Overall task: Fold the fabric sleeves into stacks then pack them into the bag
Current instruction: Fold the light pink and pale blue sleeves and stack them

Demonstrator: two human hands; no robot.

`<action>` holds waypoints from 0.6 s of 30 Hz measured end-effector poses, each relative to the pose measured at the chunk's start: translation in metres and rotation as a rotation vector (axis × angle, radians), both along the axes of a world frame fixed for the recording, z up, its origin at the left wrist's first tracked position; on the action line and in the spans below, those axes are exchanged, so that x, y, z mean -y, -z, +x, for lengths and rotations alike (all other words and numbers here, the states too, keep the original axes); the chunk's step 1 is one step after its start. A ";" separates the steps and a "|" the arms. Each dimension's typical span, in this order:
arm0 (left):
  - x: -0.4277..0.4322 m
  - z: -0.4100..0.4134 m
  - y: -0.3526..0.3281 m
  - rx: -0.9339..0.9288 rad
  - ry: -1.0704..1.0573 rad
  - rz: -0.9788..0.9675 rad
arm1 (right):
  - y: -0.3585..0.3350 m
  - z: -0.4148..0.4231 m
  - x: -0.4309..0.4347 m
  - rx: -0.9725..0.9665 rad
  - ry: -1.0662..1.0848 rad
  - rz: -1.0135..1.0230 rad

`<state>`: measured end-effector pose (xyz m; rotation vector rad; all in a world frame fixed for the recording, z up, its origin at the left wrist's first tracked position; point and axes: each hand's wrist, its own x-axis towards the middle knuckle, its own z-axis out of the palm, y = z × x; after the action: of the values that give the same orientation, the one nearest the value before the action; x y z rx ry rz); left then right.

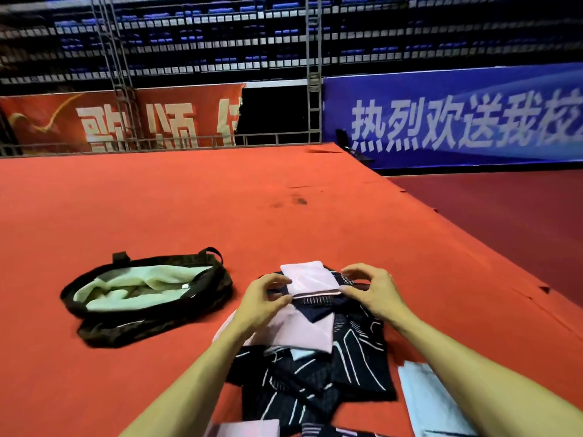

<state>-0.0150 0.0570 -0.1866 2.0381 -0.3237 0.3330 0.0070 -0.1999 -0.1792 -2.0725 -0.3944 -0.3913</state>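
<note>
Red carpet (pixel 284 216) across a stage, banners far behind. Pink sleeve (pixel 310 277) pinched at both ends of its fold, between curled fingertips of left hand (pixel 263 305) and right hand (pixel 375 291), atop dark patterned pile (pixel 347 357). Open bag (pixel 126 332) nearby, left.

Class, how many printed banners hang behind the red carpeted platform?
2. A red banner with white characters at the back left; a blue banner with white characters at the back right. Others may lie outside the frame.

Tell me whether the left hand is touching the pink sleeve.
Touching. The head view shows the left hand pinching the pink sleeve at its folded edge.
</note>
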 end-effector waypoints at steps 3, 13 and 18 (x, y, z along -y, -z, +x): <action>0.006 0.022 0.011 -0.042 0.031 -0.021 | 0.009 0.021 0.000 -0.041 -0.046 0.001; 0.001 0.039 0.024 -0.001 0.087 0.117 | 0.032 0.035 -0.002 -0.075 -0.132 -0.025; 0.006 0.032 0.011 0.075 0.012 0.139 | 0.024 0.030 -0.008 0.003 -0.068 0.015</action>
<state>0.0166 0.0508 -0.1972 2.1628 -0.4148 0.3895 0.0369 -0.1915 -0.2033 -2.0383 -0.4613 -0.3555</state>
